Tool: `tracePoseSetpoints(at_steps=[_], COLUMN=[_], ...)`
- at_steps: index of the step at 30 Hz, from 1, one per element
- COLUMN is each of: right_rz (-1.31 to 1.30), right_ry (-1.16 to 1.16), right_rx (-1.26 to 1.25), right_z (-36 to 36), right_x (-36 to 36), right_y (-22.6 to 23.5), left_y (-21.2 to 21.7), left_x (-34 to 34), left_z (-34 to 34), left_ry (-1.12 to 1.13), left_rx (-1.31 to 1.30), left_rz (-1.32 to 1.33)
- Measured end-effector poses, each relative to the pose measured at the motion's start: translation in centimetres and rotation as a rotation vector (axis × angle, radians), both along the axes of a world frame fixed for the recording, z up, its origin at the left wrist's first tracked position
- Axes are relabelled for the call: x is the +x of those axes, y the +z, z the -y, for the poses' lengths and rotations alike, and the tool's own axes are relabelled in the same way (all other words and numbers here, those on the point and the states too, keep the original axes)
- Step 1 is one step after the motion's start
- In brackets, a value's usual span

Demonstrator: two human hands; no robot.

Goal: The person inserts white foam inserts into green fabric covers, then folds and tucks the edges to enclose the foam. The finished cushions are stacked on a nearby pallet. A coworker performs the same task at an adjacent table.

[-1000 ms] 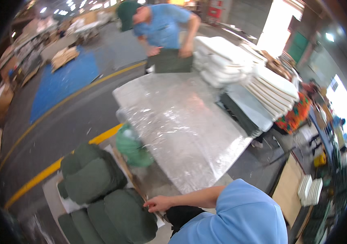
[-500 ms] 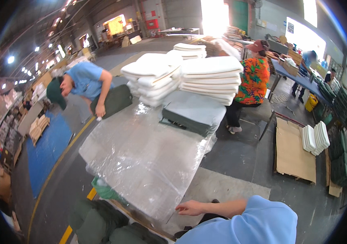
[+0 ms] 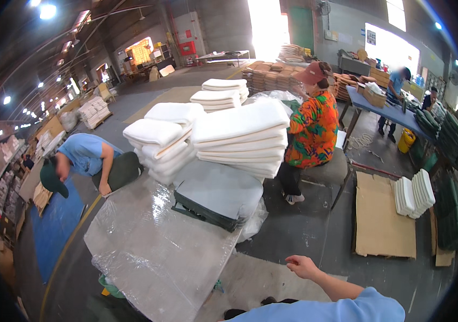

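Right now, the grey pile [image 3: 221, 185] lies on the table [image 3: 148, 257], close to its right edge, just in front of tall white pads [image 3: 242, 134]. Its top is smooth and pale grey with round corners, and its side is dark green and made of thin layers. The right grip [image 3: 302, 266] hangs in the air, near the table and apart from the pile. Its fingers bend loosely, but I cannot tell if the tips touch. I cannot see the left grip.

Shiny, wrinkly clear plastic covers the table. A worker in a green cap [image 3: 86, 158] bends at the far left side, holding a dark green piece [image 3: 120, 172]. Another worker in a bright flowery shirt [image 3: 317, 129] sits behind the pads. The floor [image 3: 306, 233] is dark grey, with a blue mat [image 3: 60, 228] on the left and flat brown cardboard [image 3: 382, 220] on the right. Bright light fills a tall doorway [image 3: 267, 29] at the back.
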State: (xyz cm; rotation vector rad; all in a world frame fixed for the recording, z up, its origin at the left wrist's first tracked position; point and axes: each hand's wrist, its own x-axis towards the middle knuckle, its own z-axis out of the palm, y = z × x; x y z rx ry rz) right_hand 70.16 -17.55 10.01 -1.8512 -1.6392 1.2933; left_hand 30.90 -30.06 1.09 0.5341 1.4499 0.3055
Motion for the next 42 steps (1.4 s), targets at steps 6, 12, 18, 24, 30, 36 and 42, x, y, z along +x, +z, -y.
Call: tracePoseSetpoints(at_steps=[6, 12, 18, 24, 30, 36, 42], right_rz=[-0.143, -0.179, -0.391, -0.659, -0.59, -0.617, -0.685], right_ry=[-0.071, -0.04, -0.263, -0.388, -0.596, -0.23, -0.173], right_rx=[-0.017, -0.094, 0.006, 0.45, 0.515, 0.235, 0.328], right_z=[-5.5, -9.6, -16.8, -32.0, -48.2, -56.7, -58.6], right_x=[-0.4, -1.3, 0.5, 4.9, 10.5, 12.8, 10.3], right_y=[-0.6, -1.2, -0.1, 10.5, 18.4, 19.1, 19.9], left_y=[0.9, 6.2, 18.6, 26.5, 29.4, 28.6, 28.5], left_x=[-0.8, -4.8, -3.4, -4.6, -3.4, -1.8, -2.0], left_z=[-6.7, -21.3, -40.1, -54.1, -64.8, -68.5, -68.2], left_ry=[-0.029, 0.097, 0.184, 0.233, 0.215, 0.198, 0.257], left_rx=[0.02, 0.417, 0.796, 1.013, 0.652, 0.539, 0.588], left_rz=[0.081, -0.156, -0.078, -0.321, -0.284, -0.269, -0.288])
